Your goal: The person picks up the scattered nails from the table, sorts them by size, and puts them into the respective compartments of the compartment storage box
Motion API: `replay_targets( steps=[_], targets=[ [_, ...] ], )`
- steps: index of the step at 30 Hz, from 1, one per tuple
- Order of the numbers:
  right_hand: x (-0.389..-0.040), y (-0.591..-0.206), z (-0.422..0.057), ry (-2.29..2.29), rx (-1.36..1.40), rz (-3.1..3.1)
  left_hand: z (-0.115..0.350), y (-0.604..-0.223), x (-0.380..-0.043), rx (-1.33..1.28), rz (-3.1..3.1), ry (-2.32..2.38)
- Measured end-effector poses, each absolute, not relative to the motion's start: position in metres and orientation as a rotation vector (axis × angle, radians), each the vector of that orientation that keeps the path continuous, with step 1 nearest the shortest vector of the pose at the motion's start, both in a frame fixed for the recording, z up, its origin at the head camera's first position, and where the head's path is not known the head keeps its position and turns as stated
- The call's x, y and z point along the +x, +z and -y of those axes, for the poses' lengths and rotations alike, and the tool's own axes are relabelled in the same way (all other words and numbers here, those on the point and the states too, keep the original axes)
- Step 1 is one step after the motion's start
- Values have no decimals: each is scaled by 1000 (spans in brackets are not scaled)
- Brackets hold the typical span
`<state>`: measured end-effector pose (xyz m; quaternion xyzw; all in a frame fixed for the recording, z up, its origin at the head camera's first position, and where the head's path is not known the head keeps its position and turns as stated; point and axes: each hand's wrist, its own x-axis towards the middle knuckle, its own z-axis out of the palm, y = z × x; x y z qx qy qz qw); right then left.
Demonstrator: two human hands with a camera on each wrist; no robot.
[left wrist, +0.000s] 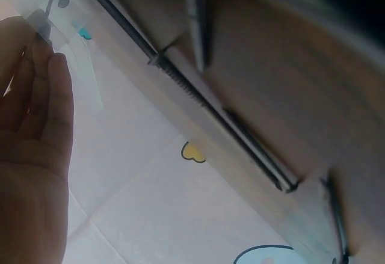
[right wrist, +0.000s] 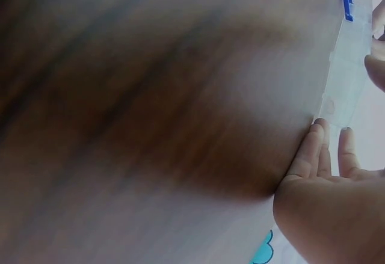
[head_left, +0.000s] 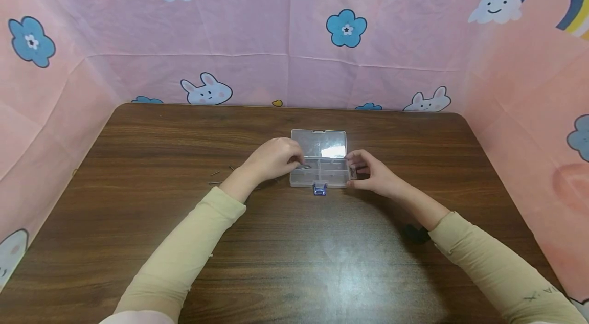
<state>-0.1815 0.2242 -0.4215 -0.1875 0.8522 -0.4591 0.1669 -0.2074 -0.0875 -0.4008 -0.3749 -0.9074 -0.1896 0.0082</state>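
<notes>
A clear plastic compartment box [head_left: 333,179] lies on the table with its lid [head_left: 310,141] raised at the back and a blue latch [head_left: 319,189] at the front. My left hand [head_left: 273,160] is over the box's left side, pinching a thin metal nail [head_left: 303,167] between thumb and fingers. My right hand [head_left: 375,176] grips the right end of the box, thumb near the front corner and fingers near the back one. In the right wrist view, its fingertips [right wrist: 323,124] meet the box's end. Left of the box, several metal nails or screws [left wrist: 198,29] lie loose, partly behind my left hand.
The dark wood table [head_left: 294,262] runs up to a pink printed cloth [head_left: 257,22] at the back and sides. A small dark thing [head_left: 416,233] shows beside the right sleeve [head_left: 483,268].
</notes>
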Motion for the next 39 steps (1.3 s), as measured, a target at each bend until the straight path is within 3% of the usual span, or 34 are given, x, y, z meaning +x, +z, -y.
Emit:
replay_targets(
  steps=[39],
  targets=[
    [-183, -423, -225, -1306, -551, -2432, 141, -405, -212, -1074, 2965, -745]
  ],
)
